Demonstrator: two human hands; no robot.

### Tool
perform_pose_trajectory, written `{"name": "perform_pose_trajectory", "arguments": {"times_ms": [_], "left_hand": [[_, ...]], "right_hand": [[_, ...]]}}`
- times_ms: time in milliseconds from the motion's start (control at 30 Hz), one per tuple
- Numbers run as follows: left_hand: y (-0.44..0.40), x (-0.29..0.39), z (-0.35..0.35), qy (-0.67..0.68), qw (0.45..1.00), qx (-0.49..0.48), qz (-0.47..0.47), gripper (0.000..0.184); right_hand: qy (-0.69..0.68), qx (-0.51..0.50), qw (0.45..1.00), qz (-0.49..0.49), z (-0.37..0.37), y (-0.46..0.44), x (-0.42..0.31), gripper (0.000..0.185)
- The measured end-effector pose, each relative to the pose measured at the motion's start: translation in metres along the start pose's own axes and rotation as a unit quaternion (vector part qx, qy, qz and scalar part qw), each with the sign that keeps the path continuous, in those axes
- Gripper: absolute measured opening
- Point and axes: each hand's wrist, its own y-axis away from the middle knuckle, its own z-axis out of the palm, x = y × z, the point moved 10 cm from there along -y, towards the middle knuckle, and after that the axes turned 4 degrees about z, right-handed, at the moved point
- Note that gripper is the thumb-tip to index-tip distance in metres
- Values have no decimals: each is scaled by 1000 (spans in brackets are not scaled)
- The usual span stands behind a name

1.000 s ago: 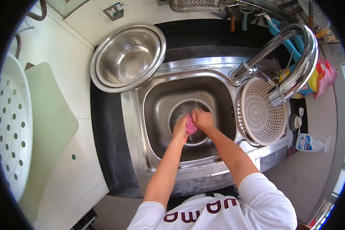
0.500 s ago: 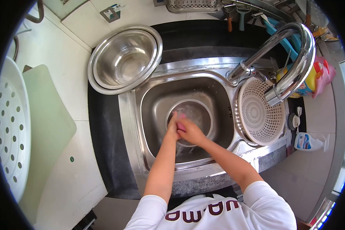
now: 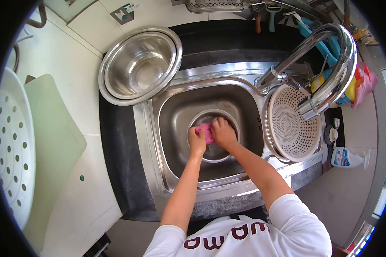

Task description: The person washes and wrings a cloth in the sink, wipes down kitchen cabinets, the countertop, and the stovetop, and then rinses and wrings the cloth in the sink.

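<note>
A pink cloth [image 3: 206, 133] is stretched between my two hands, over a round metal basin [image 3: 218, 160] in the steel sink [image 3: 169, 124]. My left hand [image 3: 197, 140] is closed on the cloth's left side. On its right side my right hand [image 3: 223, 132] grips it with curled fingers. Both hands are inside the basin's rim. The bottom of the basin is partly hidden by my hands and the cloth.
Nested steel bowls [image 3: 143, 64] stand at the sink's back left corner. A white colander [image 3: 294, 124] sits right of the basin, under the curved faucet [image 3: 330, 68]. A spray bottle [image 3: 347, 157] lies farther right. At far left are a green cutting board [image 3: 55, 124] and a perforated white tray [image 3: 15, 145].
My hands were pressed together around the bunched cloth; now they are apart, with the cloth spread between them. My right hand has moved right and farther into the basin.
</note>
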Motion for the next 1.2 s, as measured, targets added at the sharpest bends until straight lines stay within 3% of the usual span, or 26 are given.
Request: {"name": "perform_pose_trajectory", "arguments": {"times_ms": [33,67,100,167,200,233,267,300,367,433,600,633,700,733,767,833,867,900,933,967,1000,1033,1100,1133,1167,1200], "left_hand": [[3,32,3,-231,955,6,185,28],[8,18,16,-364,915,-56,164,39],[7,13,20,-365,915,-55,163,39],[2,-36,21,-465,880,-94,-6,46],[-12,-71,8,-369,929,-16,-39,37],[-12,-67,8,-368,929,-18,-39,37],[-2,-85,14,-55,977,-40,-200,37],[13,-86,35,264,902,-59,-336,39],[16,-85,24,243,885,-75,-390,42],[5,-94,40,367,847,-159,-349,38],[-22,-116,44,398,901,-110,-137,42],[-20,-112,40,397,901,-109,-138,42],[17,-68,47,336,881,-132,-307,32],[27,-34,43,326,895,-27,-303,26],[22,-46,36,325,896,-27,-303,26],[-3,-48,20,328,926,-92,-166,19],[8,-30,5,191,961,-10,-201,17],[7,-37,6,193,961,-8,-200,17],[-4,-32,1,-59,995,-42,-70,21],[-6,-20,8,-307,947,-73,64,27],[-4,-36,18,-426,894,-119,68,41],[0,-32,22,-425,894,-121,68,41],[4,-43,5,-221,968,-9,-120,48],[0,-68,6,-74,986,15,-150,45],[2,-55,3,-75,986,13,-150,45],[14,-60,17,118,956,-41,-267,44]], "right_hand": [[1,-1,1000,-1,1,6,1,29],[115,-82,981,-136,20,20,-20,32],[224,-158,925,-265,43,39,-32,36],[148,-159,948,-234,35,26,-31,44],[41,-210,977,-12,24,7,-8,47],[-69,-249,943,211,24,11,18,50],[-150,-216,911,316,39,20,29,50],[-150,-214,912,316,48,28,35,50],[-315,-114,942,14,0,14,-33,48],[-271,-4,962,-33,-62,25,-76,37],[-191,61,977,-74,-77,21,-95,9],[-193,106,974,-62,-77,13,-82,3],[-170,87,982,6,-53,-4,-46,6],[-132,42,990,21,-42,-8,-32,7],[-133,43,990,22,-39,-11,-20,7],[-37,9,999,-31,-24,-12,-10,16],[-11,-58,998,-5,-2,-8,3,29],[-11,-58,998,-7,6,1,6,29],[74,-58,991,-93,12,17,-11,31],[158,-57,970,-176,18,31,-24,34],[181,-180,941,-223,44,41,-21,41],[181,-180,941,-221,44,35,-19,41],[64,-229,971,-28,39,7,9,40],[-20,-136,984,113,25,4,17,35],[-20,-135,984,115,26,3,10,35],[-197,-149,966,83,28,2,-8,31]]}}
